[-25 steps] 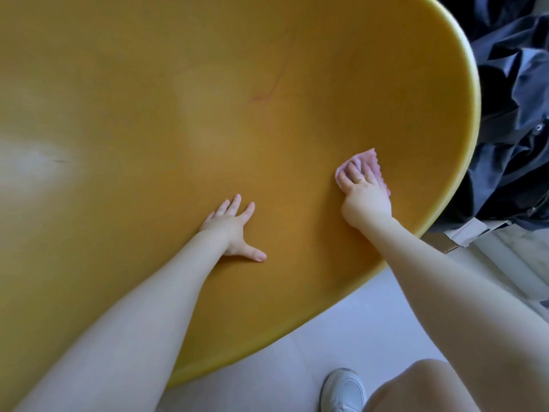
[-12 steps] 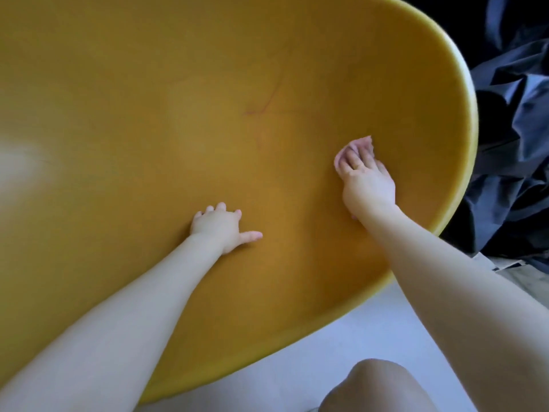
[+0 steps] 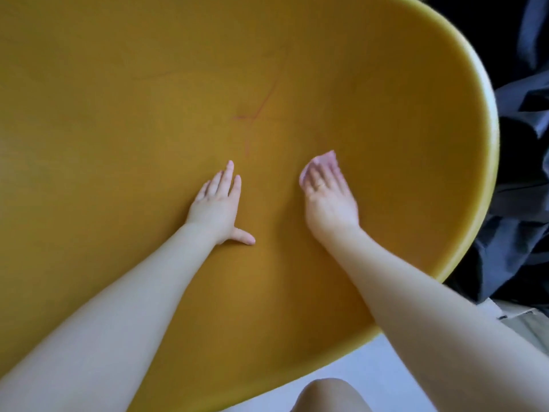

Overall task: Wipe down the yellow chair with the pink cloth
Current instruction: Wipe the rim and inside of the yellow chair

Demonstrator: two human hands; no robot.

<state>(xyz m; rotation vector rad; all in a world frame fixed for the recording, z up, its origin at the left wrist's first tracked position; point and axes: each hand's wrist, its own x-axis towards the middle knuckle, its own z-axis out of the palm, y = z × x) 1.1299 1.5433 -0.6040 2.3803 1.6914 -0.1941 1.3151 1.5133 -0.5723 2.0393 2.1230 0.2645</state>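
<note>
1. Pink cloth (image 3: 325,159) shows only as a sliver past the right fingertips (image 3: 322,171); those fingers lie close together, pressing it flat on the yellow chair (image 3: 118,114). Whether the thumb hooks any of it, I cannot tell.
2. Left fingers (image 3: 228,176) lie straight and slightly fanned, thumb splayed toward 4 o'clock, the left hand (image 3: 218,205) bracing flat on the shell.
3. A second ago the right hand (image 3: 329,200) worked nearer the rim at 3 o'clock; it has now slid inward beside the left hand, so the stroke is sweeping from the edge toward the middle.
4. Judged from that, the right-hand band is covered and the wide area from 9 to 12 o'clock remains.
5. A faint reddish scratch (image 3: 261,105) sits at 12 o'clock from the hands, probably next in the path.
6. Dark blue fabric (image 3: 517,173) bunches beyond the rim at 3 o'clock, a bare knee (image 3: 329,395) shows at 6; neither blocks wiping.
</note>
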